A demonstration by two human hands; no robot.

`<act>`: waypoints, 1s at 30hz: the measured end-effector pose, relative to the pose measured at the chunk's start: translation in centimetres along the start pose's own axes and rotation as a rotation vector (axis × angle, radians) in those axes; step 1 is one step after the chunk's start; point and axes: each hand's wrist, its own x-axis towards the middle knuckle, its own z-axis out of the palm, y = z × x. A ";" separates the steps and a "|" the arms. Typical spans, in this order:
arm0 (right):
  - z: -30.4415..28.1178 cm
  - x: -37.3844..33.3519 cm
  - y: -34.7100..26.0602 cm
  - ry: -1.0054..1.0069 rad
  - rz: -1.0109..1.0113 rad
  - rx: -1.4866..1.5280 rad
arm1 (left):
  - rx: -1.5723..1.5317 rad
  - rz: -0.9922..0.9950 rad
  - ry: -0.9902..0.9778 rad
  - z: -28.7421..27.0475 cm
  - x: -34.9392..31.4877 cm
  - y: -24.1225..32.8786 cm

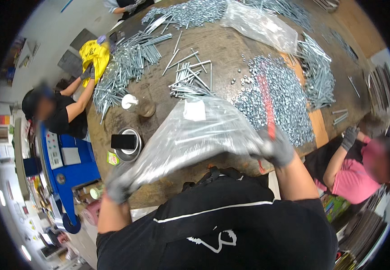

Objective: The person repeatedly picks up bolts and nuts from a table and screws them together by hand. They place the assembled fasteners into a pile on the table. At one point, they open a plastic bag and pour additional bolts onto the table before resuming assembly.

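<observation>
Both my hands wear grey gloves and hold a see-through plastic bag (pixel 186 137) stretched between them above the near part of the table. My left hand (pixel 120 182) is closed on its lower left corner, and my right hand (pixel 277 146) grips the right end. The bag carries a white label (pixel 195 110) near its far edge; long shapes show through it, but I cannot tell whether they are inside. Just beyond it lies a loose heap of long bolts (pixel 190 76). A wide pile of small metal nuts (pixel 285 108) spreads beside my right hand, with a red strip (pixel 265 90) across it.
More bolts (pixel 129 63) lie at the left and along the right (pixel 316 74). Another plastic bag (pixel 262 27) rests at the far side. A phone (pixel 124 141) sits on a bowl, near a white-topped bottle (pixel 129 102). Co-workers stand left, right and far; one holds a yellow bag (pixel 94 56).
</observation>
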 end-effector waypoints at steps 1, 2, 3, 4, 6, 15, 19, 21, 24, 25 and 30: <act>-0.3 -0.8 0.2 -0.052 0.015 0.288 | 0.006 0.112 0.021 -1.4 -0.8 0.3; -0.4 -1.8 1.1 -0.097 0.037 0.637 | -0.047 0.155 -0.019 -1.6 -2.0 -0.6; -0.6 -2.5 1.3 -0.132 0.078 0.939 | -0.106 0.199 -0.071 -2.8 -3.1 -0.8; -0.9 -2.1 -0.1 -0.085 0.165 1.025 | -0.221 0.136 -0.083 -2.1 -2.9 -1.1; -0.7 -2.4 -1.1 -0.001 0.439 1.156 | -0.414 -0.097 -0.058 -0.9 -2.5 -2.1; 5.7 -3.0 -1.4 0.231 0.162 0.898 | -0.808 0.068 -0.242 3.2 0.5 -7.1; 11.8 -0.9 -3.8 -0.141 0.660 1.396 | -0.399 0.119 -0.267 6.5 1.6 -5.9; 16.5 -1.1 -2.2 -0.277 0.908 1.478 | -0.157 0.232 -0.368 8.3 1.9 -4.9; 22.9 -1.5 3.4 -0.365 0.478 0.777 | -0.285 0.247 -0.363 9.4 2.0 -3.4; 23.6 -0.9 4.9 -0.285 0.240 0.385 | -0.424 0.213 -0.338 9.1 2.3 -2.8; 14.2 8.6 -0.2 -0.155 0.565 1.900 | -0.979 0.265 -0.610 4.6 6.6 -0.3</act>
